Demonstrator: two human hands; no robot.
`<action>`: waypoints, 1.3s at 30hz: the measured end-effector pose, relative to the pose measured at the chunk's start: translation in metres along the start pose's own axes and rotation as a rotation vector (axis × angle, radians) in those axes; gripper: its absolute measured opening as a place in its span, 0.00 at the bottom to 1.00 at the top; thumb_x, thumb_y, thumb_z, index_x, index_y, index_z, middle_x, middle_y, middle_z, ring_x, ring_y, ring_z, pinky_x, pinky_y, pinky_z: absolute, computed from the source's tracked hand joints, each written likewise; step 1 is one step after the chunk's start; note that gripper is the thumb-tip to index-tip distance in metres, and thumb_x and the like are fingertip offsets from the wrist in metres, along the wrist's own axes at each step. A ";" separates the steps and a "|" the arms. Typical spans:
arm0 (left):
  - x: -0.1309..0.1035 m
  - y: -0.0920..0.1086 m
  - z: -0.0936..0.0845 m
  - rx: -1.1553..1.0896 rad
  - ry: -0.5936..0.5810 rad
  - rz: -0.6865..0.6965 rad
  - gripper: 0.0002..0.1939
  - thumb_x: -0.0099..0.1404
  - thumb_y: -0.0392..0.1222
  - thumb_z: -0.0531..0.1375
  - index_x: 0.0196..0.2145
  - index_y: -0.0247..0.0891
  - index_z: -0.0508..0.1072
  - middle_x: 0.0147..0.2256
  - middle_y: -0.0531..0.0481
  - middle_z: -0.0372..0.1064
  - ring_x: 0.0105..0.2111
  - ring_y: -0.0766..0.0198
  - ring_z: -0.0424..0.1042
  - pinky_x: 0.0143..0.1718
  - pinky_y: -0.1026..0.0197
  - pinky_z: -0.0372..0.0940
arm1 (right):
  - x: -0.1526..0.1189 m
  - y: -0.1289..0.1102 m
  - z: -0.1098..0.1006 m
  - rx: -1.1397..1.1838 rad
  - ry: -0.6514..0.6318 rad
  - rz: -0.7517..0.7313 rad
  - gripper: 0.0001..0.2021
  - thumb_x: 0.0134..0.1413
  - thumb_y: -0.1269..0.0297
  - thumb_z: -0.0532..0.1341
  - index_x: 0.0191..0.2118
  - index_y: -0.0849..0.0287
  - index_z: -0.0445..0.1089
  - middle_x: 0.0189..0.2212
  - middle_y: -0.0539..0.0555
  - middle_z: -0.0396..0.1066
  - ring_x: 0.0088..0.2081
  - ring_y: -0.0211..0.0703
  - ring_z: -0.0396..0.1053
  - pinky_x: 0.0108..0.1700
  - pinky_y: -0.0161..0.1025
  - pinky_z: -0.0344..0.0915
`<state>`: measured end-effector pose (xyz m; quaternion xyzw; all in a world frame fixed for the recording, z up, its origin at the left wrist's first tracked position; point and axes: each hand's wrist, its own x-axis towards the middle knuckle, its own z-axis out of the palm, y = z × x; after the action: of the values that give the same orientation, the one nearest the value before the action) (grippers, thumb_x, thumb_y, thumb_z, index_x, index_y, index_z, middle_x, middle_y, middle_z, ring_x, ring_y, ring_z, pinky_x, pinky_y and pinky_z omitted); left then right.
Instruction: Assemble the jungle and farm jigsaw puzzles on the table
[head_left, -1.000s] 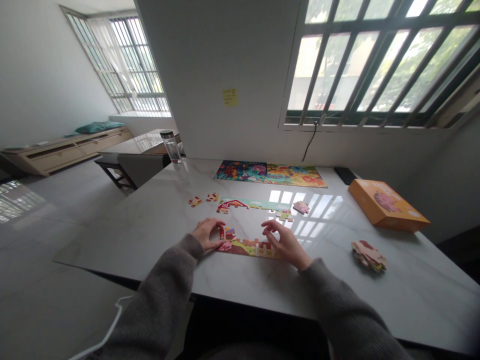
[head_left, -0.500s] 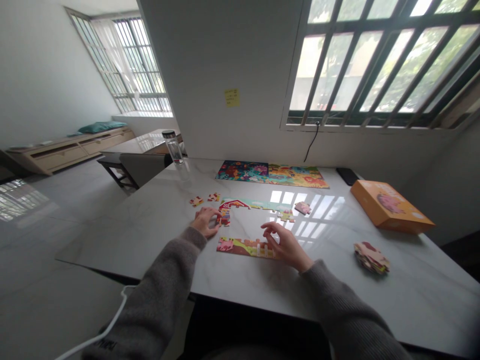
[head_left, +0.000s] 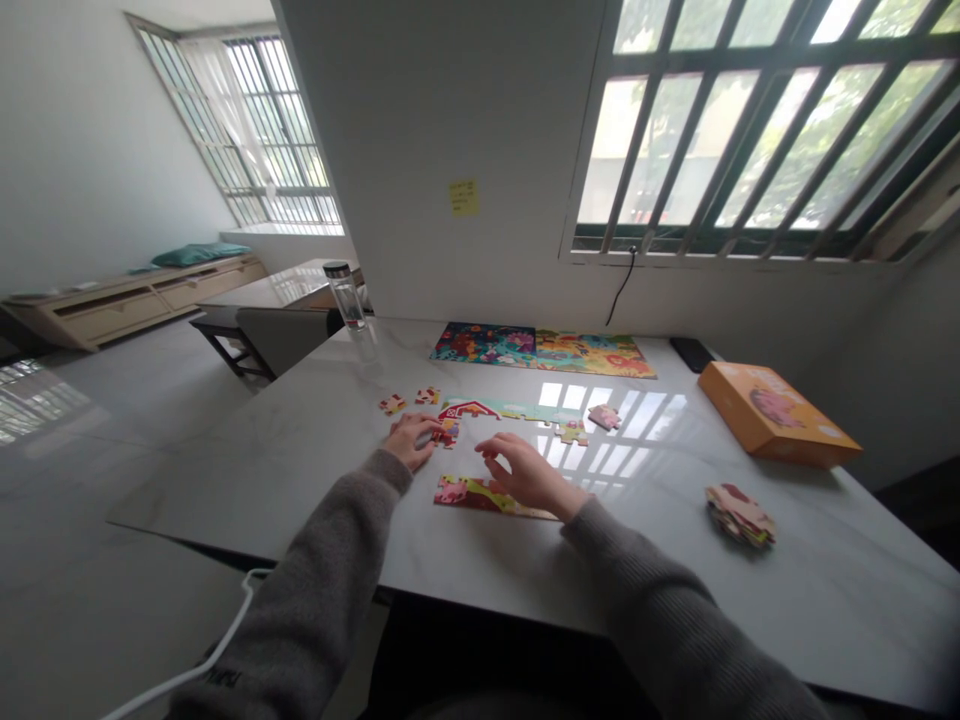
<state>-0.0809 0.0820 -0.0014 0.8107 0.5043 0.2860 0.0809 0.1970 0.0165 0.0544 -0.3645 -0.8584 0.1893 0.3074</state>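
On the marble-patterned table [head_left: 315,480] lies a partly joined farm jigsaw, its top strip with a red barn roof [head_left: 471,409] and its separate bottom strip [head_left: 480,497] with a pig at the left end. My left hand [head_left: 411,440] has its fingertips closed on a puzzle piece [head_left: 448,432] below the roof's left end. Over the gap between the strips hovers my right hand [head_left: 525,472], fingers bent and apart, nothing visible in them; its wrist hides part of the bottom strip. Two loose cow-patterned pieces [head_left: 391,403] lie beyond my left hand.
A loose pig piece [head_left: 604,417] lies right of the top strip. Further right are a stack of pieces [head_left: 741,515] and an orange box [head_left: 776,410]. Finished puzzles [head_left: 544,350], a phone [head_left: 691,353] and a glass bottle [head_left: 345,297] stand or lie along the back.
My right hand has moved left, from above the bottom strip's right part to the middle gap. My left hand and its piece have shifted slightly away from me, toward the barn roof.
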 end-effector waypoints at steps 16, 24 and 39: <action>-0.002 0.007 -0.004 0.141 -0.047 -0.090 0.20 0.61 0.41 0.61 0.51 0.43 0.75 0.53 0.47 0.72 0.51 0.49 0.66 0.54 0.48 0.61 | 0.060 0.012 0.044 -0.335 -0.230 -0.040 0.21 0.59 0.65 0.59 0.58 0.55 0.68 0.59 0.56 0.67 0.54 0.54 0.61 0.52 0.49 0.62; -0.002 0.002 -0.002 0.102 -0.006 -0.053 0.16 0.61 0.42 0.61 0.48 0.42 0.77 0.50 0.47 0.74 0.50 0.50 0.66 0.55 0.48 0.61 | 0.058 0.012 0.053 -0.347 -0.167 -0.029 0.20 0.60 0.65 0.58 0.58 0.54 0.66 0.59 0.56 0.68 0.55 0.56 0.61 0.52 0.53 0.62; -0.005 -0.001 0.000 0.100 0.061 0.012 0.16 0.63 0.42 0.57 0.47 0.41 0.76 0.47 0.45 0.73 0.48 0.50 0.68 0.55 0.47 0.62 | -0.029 0.100 -0.057 -0.383 0.152 0.150 0.16 0.63 0.69 0.56 0.55 0.60 0.70 0.46 0.60 0.72 0.48 0.52 0.66 0.53 0.49 0.63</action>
<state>-0.0831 0.0780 -0.0034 0.8078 0.5152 0.2855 0.0233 0.3016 0.0667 0.0300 -0.4922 -0.8235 0.0173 0.2815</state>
